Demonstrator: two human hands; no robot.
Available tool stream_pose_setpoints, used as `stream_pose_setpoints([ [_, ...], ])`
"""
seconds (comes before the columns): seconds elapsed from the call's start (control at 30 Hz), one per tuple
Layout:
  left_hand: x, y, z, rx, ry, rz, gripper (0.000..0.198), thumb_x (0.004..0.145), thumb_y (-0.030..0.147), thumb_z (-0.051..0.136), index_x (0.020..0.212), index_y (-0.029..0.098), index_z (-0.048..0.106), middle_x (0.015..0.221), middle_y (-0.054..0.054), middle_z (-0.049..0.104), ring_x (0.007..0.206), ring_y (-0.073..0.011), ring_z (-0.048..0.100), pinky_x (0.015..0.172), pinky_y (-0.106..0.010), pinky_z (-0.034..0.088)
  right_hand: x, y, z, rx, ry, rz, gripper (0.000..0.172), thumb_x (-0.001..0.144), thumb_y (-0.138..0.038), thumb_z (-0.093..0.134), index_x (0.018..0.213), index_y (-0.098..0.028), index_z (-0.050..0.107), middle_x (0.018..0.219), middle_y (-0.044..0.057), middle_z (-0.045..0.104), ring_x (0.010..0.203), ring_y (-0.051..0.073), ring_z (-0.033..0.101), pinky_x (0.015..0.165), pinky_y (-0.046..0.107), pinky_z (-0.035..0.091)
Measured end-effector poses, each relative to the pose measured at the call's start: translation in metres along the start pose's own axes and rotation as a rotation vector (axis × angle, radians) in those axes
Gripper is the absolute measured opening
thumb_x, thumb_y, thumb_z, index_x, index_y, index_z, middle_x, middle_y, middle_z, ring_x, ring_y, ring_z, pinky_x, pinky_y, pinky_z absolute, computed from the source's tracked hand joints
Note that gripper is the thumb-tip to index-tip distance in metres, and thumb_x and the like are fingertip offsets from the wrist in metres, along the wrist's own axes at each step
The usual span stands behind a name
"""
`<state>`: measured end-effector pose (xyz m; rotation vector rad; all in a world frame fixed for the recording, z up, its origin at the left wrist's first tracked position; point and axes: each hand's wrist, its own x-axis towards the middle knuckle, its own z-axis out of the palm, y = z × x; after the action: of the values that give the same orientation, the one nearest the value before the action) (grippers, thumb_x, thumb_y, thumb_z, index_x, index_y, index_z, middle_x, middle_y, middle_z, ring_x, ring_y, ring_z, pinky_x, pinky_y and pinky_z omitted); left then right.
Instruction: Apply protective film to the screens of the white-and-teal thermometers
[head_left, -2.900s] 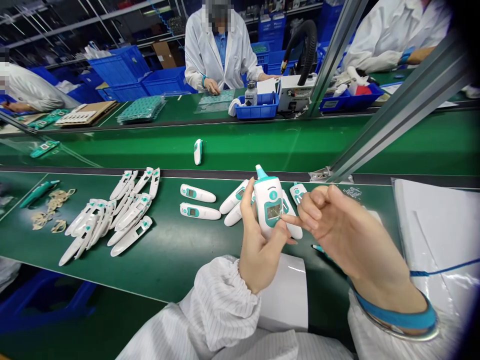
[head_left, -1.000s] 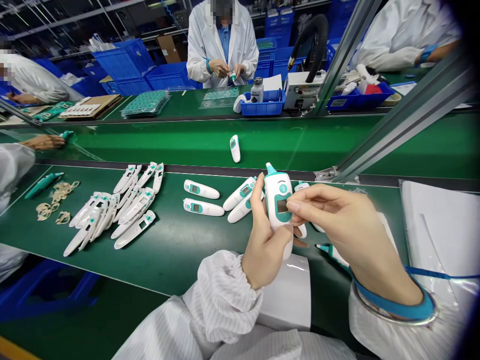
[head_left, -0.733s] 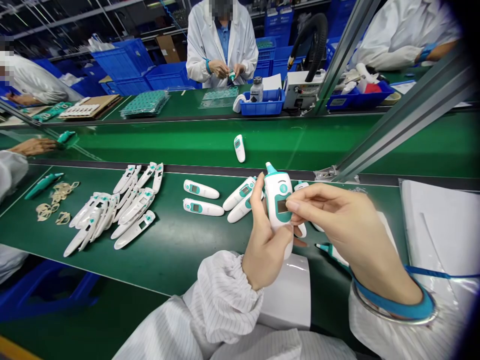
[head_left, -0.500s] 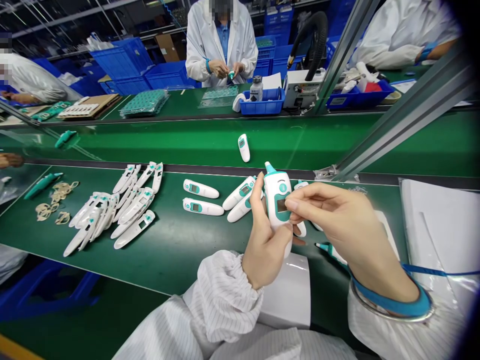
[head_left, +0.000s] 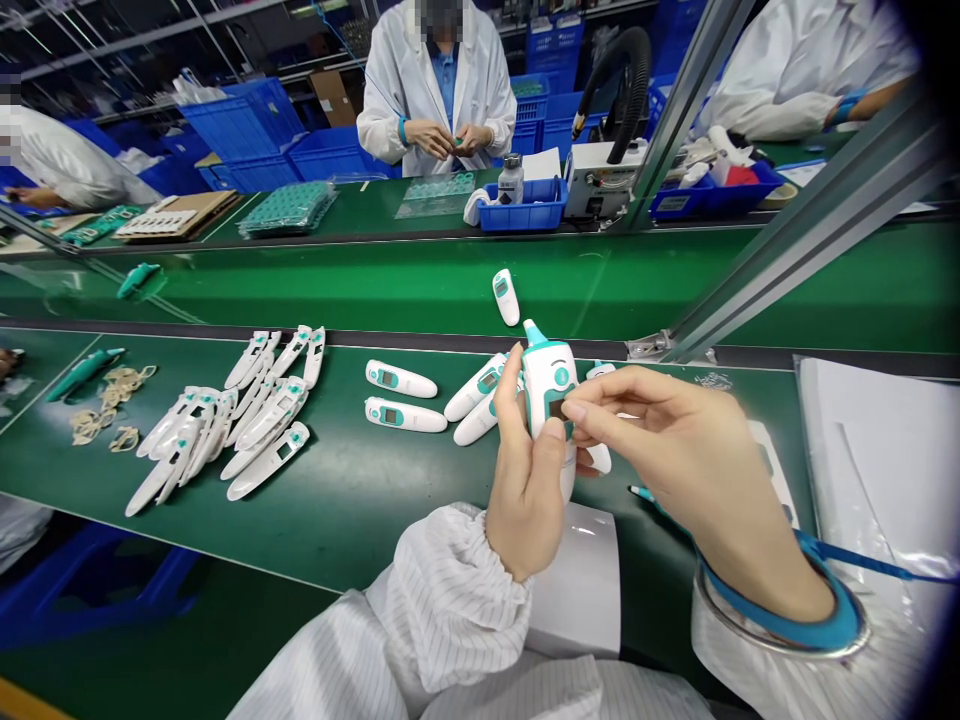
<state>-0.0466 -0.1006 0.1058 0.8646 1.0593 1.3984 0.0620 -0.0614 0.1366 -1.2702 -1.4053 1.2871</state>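
My left hand (head_left: 525,490) grips an upright white-and-teal ear thermometer (head_left: 547,385), its teal tip pointing away from me. My right hand (head_left: 675,455) reaches in from the right, with thumb and forefinger pinched at the thermometer's dark display. Whether a film lies under those fingertips is too small to tell. Just beyond my hands lie more thermometers (head_left: 476,390), partly hidden behind the held one. Two more (head_left: 400,379) lie side by side to their left. A white box (head_left: 577,590) stands below my left wrist.
Heaped white housings (head_left: 262,425), tan loops (head_left: 105,425) and a teal part (head_left: 82,375) lie on the green bench (head_left: 352,520) at left. White sheets (head_left: 877,450) lie at right. Beyond a metal rail (head_left: 795,225), a thermometer (head_left: 506,297) rides a green belt. A co-worker's hands (head_left: 450,140) work farther off.
The held thermometer has shifted slightly left and tilted. My right fingers have moved onto its display. The thermometer on the far belt has travelled right.
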Motion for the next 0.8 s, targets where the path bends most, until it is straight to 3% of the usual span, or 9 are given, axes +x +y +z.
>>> stream_pose_setpoints([
  [0.13, 0.000, 0.002, 0.003, 0.009, 0.100, 0.048, 0.054, 0.093, 0.031, 0.048, 0.144, 0.035, 0.029, 0.147, -0.002, 0.039, 0.124, -0.0268, 0.050, 0.082, -0.030, 0.056, -0.003, -0.001, 0.000, -0.146, 0.014, -0.112, 0.015, 0.080, -0.035, 0.069, 0.080, -0.020, 0.065, 0.063, -0.002, 0.063, 0.047, 0.010, 0.058, 0.046, 0.022, 0.051],
  [0.27, 0.001, 0.003, 0.000, -0.111, 0.024, -0.048, 0.061, 0.092, 0.033, 0.048, 0.147, 0.037, 0.021, 0.125, -0.006, 0.059, 0.103, -0.0277, 0.064, 0.069, -0.034, 0.059, 0.002, 0.004, -0.004, -0.201, 0.071, -0.133, 0.020, 0.086, -0.040, 0.061, 0.078, -0.022, 0.061, 0.067, -0.002, 0.063, 0.053, 0.010, 0.059, 0.048, 0.021, 0.049],
  [0.37, 0.003, 0.004, -0.002, -0.225, -0.056, -0.119, 0.067, 0.091, 0.033, 0.047, 0.148, 0.038, 0.012, 0.107, -0.006, 0.066, 0.083, -0.0260, 0.068, 0.059, -0.037, 0.059, 0.006, 0.011, -0.004, -0.123, 0.107, -0.135, 0.022, 0.090, -0.043, 0.055, 0.086, -0.023, 0.063, 0.086, 0.002, 0.066, 0.072, 0.014, 0.064, 0.058, 0.023, 0.052],
  [0.53, 0.003, 0.005, -0.001, -0.255, -0.026, -0.088, 0.057, 0.091, 0.035, 0.046, 0.144, 0.036, 0.026, 0.126, -0.005, 0.057, 0.096, -0.0251, 0.065, 0.070, -0.035, 0.058, 0.005, 0.018, 0.007, -0.001, -0.026, -0.041, 0.040, 0.083, -0.050, 0.062, 0.115, -0.027, 0.057, 0.115, 0.005, 0.064, 0.071, 0.015, 0.066, 0.053, 0.026, 0.052],
  [0.6, 0.004, 0.003, 0.001, -0.278, 0.015, -0.058, 0.053, 0.090, 0.037, 0.046, 0.141, 0.034, 0.033, 0.126, -0.005, 0.056, 0.094, -0.0232, 0.065, 0.069, -0.032, 0.058, 0.003, 0.019, 0.012, 0.046, -0.089, 0.024, 0.044, 0.080, -0.050, 0.066, 0.116, -0.027, 0.055, 0.100, 0.003, 0.069, 0.053, 0.012, 0.062, 0.044, 0.024, 0.049],
  [0.7, 0.009, 0.002, 0.003, -0.399, -0.052, -0.118, 0.054, 0.090, 0.039, 0.038, 0.143, 0.034, 0.028, 0.088, -0.004, 0.063, 0.056, -0.0168, 0.061, 0.041, -0.027, 0.051, 0.001, 0.021, 0.016, 0.203, -0.257, 0.216, 0.041, 0.083, -0.057, 0.057, 0.111, -0.026, 0.057, 0.051, -0.007, 0.058, 0.027, 0.012, 0.049, 0.026, 0.024, 0.036],
  [0.77, 0.013, 0.002, 0.001, -0.478, -0.130, -0.173, 0.056, 0.090, 0.039, 0.031, 0.145, 0.035, 0.021, 0.070, 0.000, 0.056, 0.039, -0.0134, 0.050, 0.028, -0.023, 0.041, 0.003, 0.023, 0.014, 0.285, -0.326, 0.272, 0.043, 0.087, -0.061, 0.046, 0.101, -0.023, 0.062, 0.038, -0.007, 0.048, 0.027, 0.017, 0.050, 0.026, 0.026, 0.037],
  [0.8, 0.016, 0.002, -0.001, -0.499, -0.153, -0.191, 0.057, 0.090, 0.039, 0.029, 0.146, 0.035, 0.018, 0.068, 0.001, 0.054, 0.037, -0.0126, 0.048, 0.026, -0.022, 0.039, 0.006, 0.025, 0.013, 0.298, -0.316, 0.244, 0.045, 0.089, -0.061, 0.043, 0.096, -0.022, 0.064, 0.039, -0.005, 0.051, 0.033, 0.018, 0.056, 0.031, 0.027, 0.043],
])
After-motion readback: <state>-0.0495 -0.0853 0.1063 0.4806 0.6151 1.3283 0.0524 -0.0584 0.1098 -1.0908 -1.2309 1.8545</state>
